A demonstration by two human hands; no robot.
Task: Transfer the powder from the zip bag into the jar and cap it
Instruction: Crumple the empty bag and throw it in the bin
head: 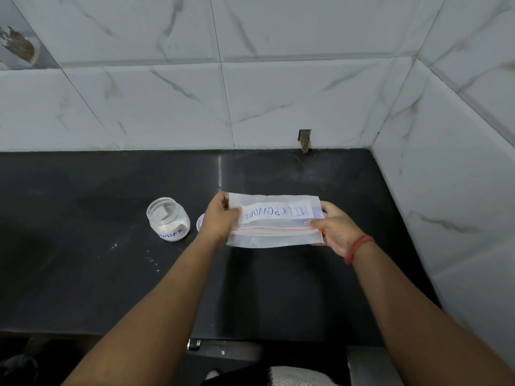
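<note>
Both forearms are bare from the bottom edge of the view up to the wrists, with no sleeve showing on either one. The right hand (338, 229) has a red thread band (358, 247) wound in several strands around the wrist just behind it, slightly slanted across the arm, while the left hand (220, 218) and its wrist carry no band, watch or ring that can be seen. Below and between the two arms, at the lower edge, a patch of light, speckled cloth (295, 378) shows; what garment it belongs to cannot be told.
</note>
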